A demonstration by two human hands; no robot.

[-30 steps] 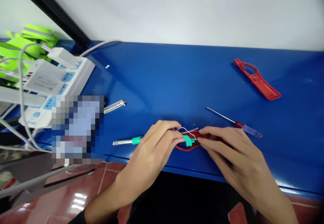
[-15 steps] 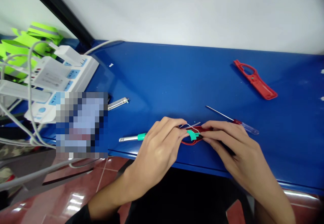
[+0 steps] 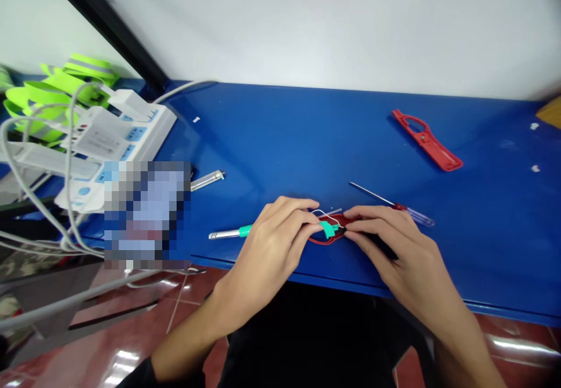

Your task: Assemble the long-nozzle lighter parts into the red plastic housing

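A red plastic casing half (image 3: 323,242) with a ring-shaped end lies between my hands near the table's front edge. My left hand (image 3: 280,248) pinches a green piece (image 3: 328,229) that sits over the casing. From there a thin white wire (image 3: 333,219) curves toward a small black part (image 3: 340,231). My right hand (image 3: 394,242) is closed at the casing's right end, its fingertips by the black part; the palm hides the rest. A thin clear strip (image 3: 333,211) shows behind the wire. Left of my left hand lies a green and silver tool (image 3: 228,234), partly covered.
A screwdriver (image 3: 416,216) lies beyond my right hand, with a second red casing half (image 3: 436,148) farther back. At left are a clear tube (image 3: 208,180), a blurred-out phone (image 3: 153,212), a power strip (image 3: 162,122) with plugs and cables, and yellow-green reflective straps (image 3: 90,66).
The view has shifted slightly, so the tabletop things appear a little displaced. Both hands keep their hold around the casing, with only slight finger movement.
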